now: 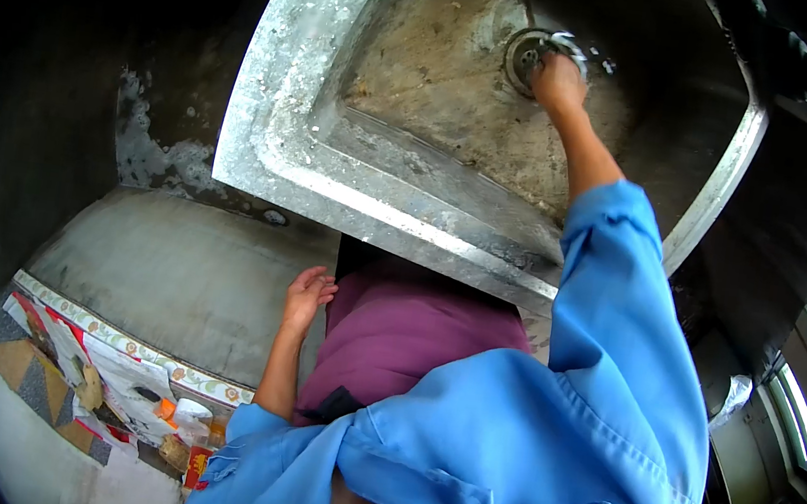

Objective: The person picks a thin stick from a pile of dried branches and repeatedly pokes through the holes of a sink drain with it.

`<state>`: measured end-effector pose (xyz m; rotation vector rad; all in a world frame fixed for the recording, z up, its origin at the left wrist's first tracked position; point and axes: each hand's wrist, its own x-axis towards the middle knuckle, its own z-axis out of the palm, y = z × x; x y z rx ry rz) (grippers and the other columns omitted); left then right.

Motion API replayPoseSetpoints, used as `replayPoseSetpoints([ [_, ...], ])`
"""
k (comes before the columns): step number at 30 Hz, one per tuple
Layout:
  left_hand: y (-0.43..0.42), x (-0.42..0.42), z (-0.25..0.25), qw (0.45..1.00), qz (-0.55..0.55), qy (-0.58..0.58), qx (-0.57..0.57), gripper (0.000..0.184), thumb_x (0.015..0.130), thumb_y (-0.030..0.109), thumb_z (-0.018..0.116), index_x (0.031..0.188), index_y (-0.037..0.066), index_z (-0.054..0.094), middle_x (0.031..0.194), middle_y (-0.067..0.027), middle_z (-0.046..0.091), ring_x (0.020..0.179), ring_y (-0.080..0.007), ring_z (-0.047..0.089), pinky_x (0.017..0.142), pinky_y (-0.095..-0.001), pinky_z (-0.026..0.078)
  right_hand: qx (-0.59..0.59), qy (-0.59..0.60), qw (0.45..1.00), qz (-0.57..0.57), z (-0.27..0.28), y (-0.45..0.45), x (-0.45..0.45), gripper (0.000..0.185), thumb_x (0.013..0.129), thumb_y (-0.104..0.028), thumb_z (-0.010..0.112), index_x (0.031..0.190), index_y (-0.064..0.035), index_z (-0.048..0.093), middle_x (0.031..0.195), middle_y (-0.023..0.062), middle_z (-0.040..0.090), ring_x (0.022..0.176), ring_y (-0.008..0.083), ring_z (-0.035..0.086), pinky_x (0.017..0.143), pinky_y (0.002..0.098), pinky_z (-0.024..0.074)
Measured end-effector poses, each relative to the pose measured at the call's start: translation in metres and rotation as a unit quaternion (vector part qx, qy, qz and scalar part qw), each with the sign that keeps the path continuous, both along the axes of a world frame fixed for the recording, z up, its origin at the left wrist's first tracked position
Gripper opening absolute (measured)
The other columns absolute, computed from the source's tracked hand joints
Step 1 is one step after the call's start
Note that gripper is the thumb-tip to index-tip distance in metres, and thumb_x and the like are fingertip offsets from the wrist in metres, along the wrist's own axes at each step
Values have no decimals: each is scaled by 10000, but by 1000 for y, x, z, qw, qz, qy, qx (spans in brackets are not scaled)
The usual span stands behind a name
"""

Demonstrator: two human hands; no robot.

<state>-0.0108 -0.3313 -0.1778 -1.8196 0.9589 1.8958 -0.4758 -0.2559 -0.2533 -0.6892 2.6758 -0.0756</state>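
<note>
The drain (519, 63) – a round, metallic-looking fitting with small dark holes, partly hidden from view – is set in the floor of the sink (272, 130). The sink is grey and broad-rimmed, its floor stained brown.

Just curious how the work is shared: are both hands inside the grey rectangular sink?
No, only the right hand is inside, at the round metal drain; the left hand is outside.

Looks hard along the sink rim (288, 87), speckled and partly glossy, not clearly metal or stone; turns matt, rough and stained across the basin floor (440, 80), metallic at the drain (521, 58). Shows soft, matt, creased cloth in the blue shirt (462, 431) and purple garment (415, 324), dull, cement-like smoothness on the grey slab (175, 269).
</note>
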Motion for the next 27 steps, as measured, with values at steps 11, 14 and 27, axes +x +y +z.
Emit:
replayPoseSetpoints([
  [11, 7, 0, -7, 1000, 3, -15, 1, 280, 829, 102, 398, 1087, -5, 405, 934, -125, 534, 777, -177, 554, 664, -251, 459, -149, -182, 953, -193, 40, 34, -15, 214, 657, -224, 554, 660, -14, 589, 599, 112, 569, 546, 200, 546, 533, 314, 416],
  [14, 10, -1, -11, 1000, -22, -12, 8, 291, 830, 114, 407, 1091, -14, 399, 944, -143, 542, 785, -186, 560, 663, -256, 462, -180, -99, 974, -99, 22, 34, 5, 202, 695, -218, 535, 686, -21, 577, 597, 125, 558, 529, 230, 531, 520, 337, 407],
  [27, 15, -7, -21, 999, 42, 18, -22, 267, 808, 89, 402, 1058, 7, 448, 922, -115, 539, 753, -159, 544, 644, -248, 442, -185, -310, 920, -156, 44, 19, -29, 157, 707, -120, 528, 592, -14, 530, 440, 22, 466, 330, 74, 382, 322, 216, 292],
])
